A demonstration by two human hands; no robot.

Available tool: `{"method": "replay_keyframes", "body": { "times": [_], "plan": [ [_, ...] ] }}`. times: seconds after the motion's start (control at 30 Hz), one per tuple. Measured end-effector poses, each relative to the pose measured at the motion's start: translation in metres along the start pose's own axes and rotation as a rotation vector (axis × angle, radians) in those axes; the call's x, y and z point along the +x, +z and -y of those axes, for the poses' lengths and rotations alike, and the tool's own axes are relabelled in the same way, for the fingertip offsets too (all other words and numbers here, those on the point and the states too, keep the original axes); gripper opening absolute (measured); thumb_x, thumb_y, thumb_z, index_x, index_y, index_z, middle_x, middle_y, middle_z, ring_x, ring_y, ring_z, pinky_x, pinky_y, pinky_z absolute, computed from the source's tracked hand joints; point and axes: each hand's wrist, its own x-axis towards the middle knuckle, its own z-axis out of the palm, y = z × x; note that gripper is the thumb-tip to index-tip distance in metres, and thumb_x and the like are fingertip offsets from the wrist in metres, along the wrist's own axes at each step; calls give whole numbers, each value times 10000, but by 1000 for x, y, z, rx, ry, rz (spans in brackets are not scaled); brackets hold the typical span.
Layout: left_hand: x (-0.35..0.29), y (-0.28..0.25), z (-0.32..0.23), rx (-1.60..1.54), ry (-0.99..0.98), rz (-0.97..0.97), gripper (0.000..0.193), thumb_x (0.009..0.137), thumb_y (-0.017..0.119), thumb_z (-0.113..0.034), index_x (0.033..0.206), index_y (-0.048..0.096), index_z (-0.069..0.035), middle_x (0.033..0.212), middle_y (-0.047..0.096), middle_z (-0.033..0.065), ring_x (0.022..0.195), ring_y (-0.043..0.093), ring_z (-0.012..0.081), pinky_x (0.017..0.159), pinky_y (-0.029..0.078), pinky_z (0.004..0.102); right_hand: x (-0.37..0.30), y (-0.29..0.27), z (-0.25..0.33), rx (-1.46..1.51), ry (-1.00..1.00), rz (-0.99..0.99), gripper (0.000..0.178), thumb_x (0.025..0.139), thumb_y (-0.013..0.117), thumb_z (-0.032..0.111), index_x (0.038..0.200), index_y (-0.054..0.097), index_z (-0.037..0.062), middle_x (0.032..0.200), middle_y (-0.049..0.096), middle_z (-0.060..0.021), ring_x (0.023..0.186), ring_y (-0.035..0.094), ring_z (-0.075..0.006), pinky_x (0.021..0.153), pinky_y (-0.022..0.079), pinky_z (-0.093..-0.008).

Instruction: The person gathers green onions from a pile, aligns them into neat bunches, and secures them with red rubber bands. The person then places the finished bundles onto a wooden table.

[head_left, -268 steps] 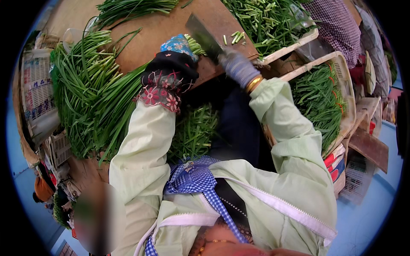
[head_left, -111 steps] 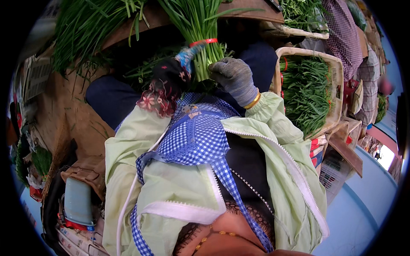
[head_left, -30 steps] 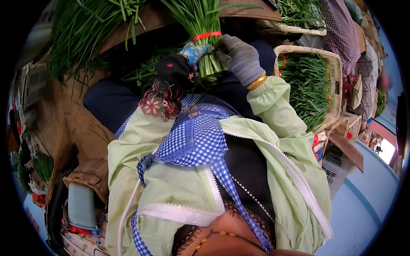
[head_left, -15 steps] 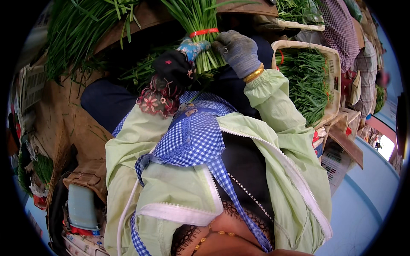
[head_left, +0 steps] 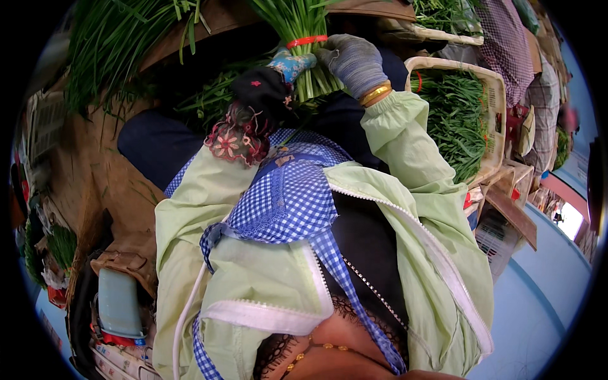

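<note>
A bunch of green chives point(head_left: 288, 22) stands in front of me, its pale cut ends pointing toward my lap. A red band point(head_left: 306, 41) circles its stalks. My left hand point(head_left: 292, 64), in a blue flowered glove with a dark embroidered sleeve cover, is wrapped round the stalks just below the band. On the bunch's right side my right hand point(head_left: 354, 62), in a grey-blue knitted glove, is closed with its fingertips against the stalks at the band. Those fingertips are partly hidden.
Loose chives point(head_left: 114, 54) pile on a brown board at the far left. To my right stands a cream crate point(head_left: 498, 120) of banded bunches; another crate point(head_left: 443, 33) lies beyond. A person in checked clothing point(head_left: 506, 44) is at the far right. A blue-grey container point(head_left: 119, 304) sits lower left.
Both hands and the bunch have shifted slightly right. My right hand has moved a little away from me, up along the stalks to the band.
</note>
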Motion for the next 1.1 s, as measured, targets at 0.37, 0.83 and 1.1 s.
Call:
{"method": "replay_keyframes", "body": {
  "times": [0.37,0.83,1.1],
  "plan": [
    [-33,-41,-17,-675,-187,507,375,796,534,-99,1154,499,8,1091,576,192,984,583,322,859,476,495,1,-16,-56,994,53,-37,159,814,621,205,891,626,65,707,586,14,610,521,-53,557,395,-191],
    [-11,-33,8,-816,-277,360,338,830,573,-141,1132,515,-2,1053,596,175,932,605,314,823,505,462,-32,11,-26,524,-77,-256,155,727,678,137,851,615,68,765,598,-79,667,581,-189,616,463,-288],
    [-28,-30,-8,-818,-308,401,320,798,583,-163,1092,546,-42,1133,561,169,1027,549,353,897,424,547,-55,8,-16,385,-229,-97,147,717,679,158,833,651,73,745,612,-103,681,602,-245,613,477,-313]
  ]
}}
